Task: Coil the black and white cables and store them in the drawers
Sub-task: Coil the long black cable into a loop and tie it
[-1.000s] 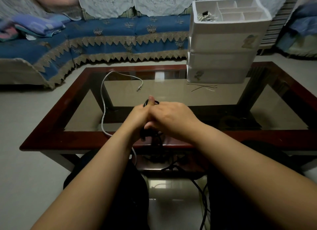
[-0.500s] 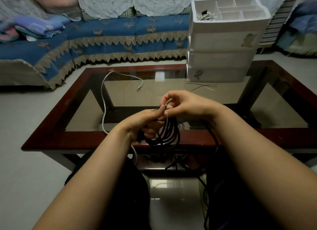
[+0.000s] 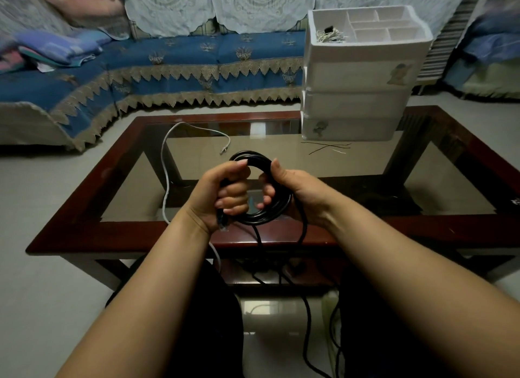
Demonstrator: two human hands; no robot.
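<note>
Black cable coil (image 3: 260,206) gripped by left hand (image 3: 222,193) and right hand (image 3: 292,190); its hanging tail could snag the coffee table's (image 3: 112,238) near edge, loosening loops.

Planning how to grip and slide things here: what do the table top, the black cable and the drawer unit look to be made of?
Table top: looks like glass, glossy; the legs show through it, framed in dark reddish polished wood, apparently.
Black cable: rubber or plastic jacket, slight sheen, flexible enough to hold round loops in both hands.
Drawer unit: white, matte, probably plastic; the open top tray has moulded dividers.
</note>
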